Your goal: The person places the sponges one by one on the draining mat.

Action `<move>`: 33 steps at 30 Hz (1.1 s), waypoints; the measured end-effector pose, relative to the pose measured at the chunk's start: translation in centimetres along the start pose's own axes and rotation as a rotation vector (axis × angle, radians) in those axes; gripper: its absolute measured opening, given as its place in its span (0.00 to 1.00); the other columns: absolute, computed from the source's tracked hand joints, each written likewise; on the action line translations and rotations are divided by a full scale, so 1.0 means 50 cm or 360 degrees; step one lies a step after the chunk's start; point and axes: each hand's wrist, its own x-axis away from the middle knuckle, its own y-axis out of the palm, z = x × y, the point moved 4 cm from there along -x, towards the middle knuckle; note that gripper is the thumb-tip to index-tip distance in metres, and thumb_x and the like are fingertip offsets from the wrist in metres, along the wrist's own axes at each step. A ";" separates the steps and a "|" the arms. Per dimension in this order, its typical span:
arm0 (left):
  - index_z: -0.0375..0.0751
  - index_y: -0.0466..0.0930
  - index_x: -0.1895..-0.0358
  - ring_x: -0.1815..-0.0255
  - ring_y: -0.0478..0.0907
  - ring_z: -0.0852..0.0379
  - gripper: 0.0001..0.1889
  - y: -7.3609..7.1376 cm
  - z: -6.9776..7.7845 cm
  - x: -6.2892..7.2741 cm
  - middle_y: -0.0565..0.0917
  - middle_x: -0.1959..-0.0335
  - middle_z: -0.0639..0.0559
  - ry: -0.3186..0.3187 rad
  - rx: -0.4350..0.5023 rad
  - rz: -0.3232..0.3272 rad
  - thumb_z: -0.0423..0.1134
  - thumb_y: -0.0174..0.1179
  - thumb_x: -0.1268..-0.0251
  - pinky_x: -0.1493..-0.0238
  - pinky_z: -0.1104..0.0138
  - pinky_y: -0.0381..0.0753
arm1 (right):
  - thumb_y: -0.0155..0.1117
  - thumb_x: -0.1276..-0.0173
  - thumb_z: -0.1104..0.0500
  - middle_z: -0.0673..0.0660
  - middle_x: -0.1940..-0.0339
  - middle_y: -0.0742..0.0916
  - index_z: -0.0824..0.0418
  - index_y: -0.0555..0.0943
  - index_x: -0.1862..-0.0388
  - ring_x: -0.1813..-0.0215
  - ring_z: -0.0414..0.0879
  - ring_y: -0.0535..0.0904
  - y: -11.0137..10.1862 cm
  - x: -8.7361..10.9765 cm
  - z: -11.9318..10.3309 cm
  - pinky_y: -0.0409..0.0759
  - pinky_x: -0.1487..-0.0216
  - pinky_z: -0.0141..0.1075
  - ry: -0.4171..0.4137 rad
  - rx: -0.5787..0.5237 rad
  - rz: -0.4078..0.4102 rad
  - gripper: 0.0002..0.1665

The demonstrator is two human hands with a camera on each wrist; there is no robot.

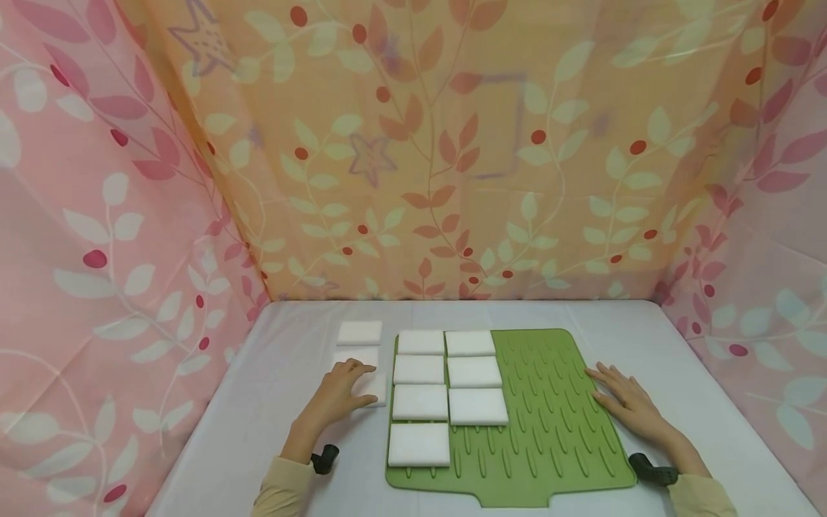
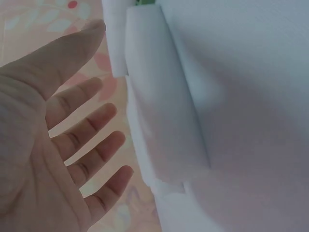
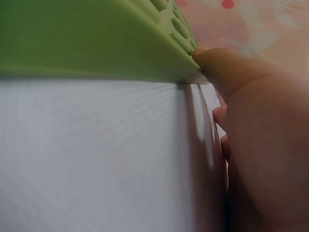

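Observation:
My left hand [image 1: 336,395] hovers over the loose white sponges at the mat's left, its thumb spread from the fingers. Beneath it lie a near sponge [image 1: 377,388] and a middle sponge [image 1: 371,353], both partly covered. In the left wrist view the fingers [image 2: 91,159] stand apart from the sponge [image 2: 159,96]. A ridged green drying mat [image 1: 549,431] carries several white sponges in two columns, one [image 1: 418,444] at the lower left. My right hand [image 1: 629,402] rests at the mat's right edge with extended fingers. Its thumb [image 3: 217,67] touches the mat's edge [image 3: 111,53].
A third loose sponge [image 1: 360,332] lies farther back, left of the mat. The white-covered table [image 1: 213,459] ends at patterned curtains [image 1: 452,179] behind and on both sides. The mat's tab [image 1: 515,499] points toward me.

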 end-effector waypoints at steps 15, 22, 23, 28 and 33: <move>0.42 0.76 0.46 0.51 0.68 0.47 0.31 0.002 -0.021 -0.001 0.73 0.54 0.49 0.0021 -0.0092 -0.0110 0.50 0.71 0.55 0.58 0.52 0.69 | 0.53 0.30 0.55 0.70 0.30 0.61 0.55 0.62 0.30 0.28 0.69 0.47 0.004 -0.001 0.011 0.26 0.31 0.55 -0.0019 0.0013 0.0004 0.30; 0.46 0.76 0.49 0.51 0.67 0.50 0.32 0.001 -0.031 -0.022 0.73 0.56 0.53 0.0035 -0.0126 -0.0175 0.50 0.75 0.62 0.56 0.53 0.68 | 0.54 0.30 0.55 0.71 0.30 0.62 0.56 0.63 0.30 0.29 0.69 0.47 0.002 -0.002 0.008 0.27 0.31 0.55 -0.0022 0.0018 0.0016 0.30; 0.47 0.76 0.49 0.51 0.67 0.50 0.32 0.001 -0.032 -0.025 0.73 0.56 0.53 0.0036 -0.0127 -0.0187 0.50 0.75 0.62 0.56 0.53 0.68 | 0.54 0.30 0.55 0.71 0.30 0.62 0.56 0.63 0.30 0.29 0.69 0.47 0.002 -0.002 0.008 0.27 0.31 0.55 -0.0022 0.0018 0.0017 0.30; 0.48 0.75 0.51 0.53 0.67 0.52 0.31 0.000 -0.034 -0.032 0.74 0.59 0.54 0.0051 -0.0135 -0.0225 0.51 0.75 0.63 0.56 0.54 0.67 | 0.54 0.31 0.55 0.71 0.31 0.62 0.57 0.63 0.31 0.29 0.70 0.47 0.001 -0.003 0.006 0.28 0.31 0.56 -0.0032 0.0024 0.0025 0.30; 0.47 0.75 0.53 0.55 0.66 0.53 0.31 0.000 -0.035 -0.034 0.74 0.60 0.53 0.0065 -0.0139 -0.0251 0.51 0.76 0.65 0.57 0.54 0.67 | 0.54 0.30 0.55 0.71 0.31 0.62 0.57 0.63 0.31 0.29 0.70 0.48 0.002 -0.001 0.005 0.28 0.31 0.56 -0.0028 0.0021 0.0021 0.30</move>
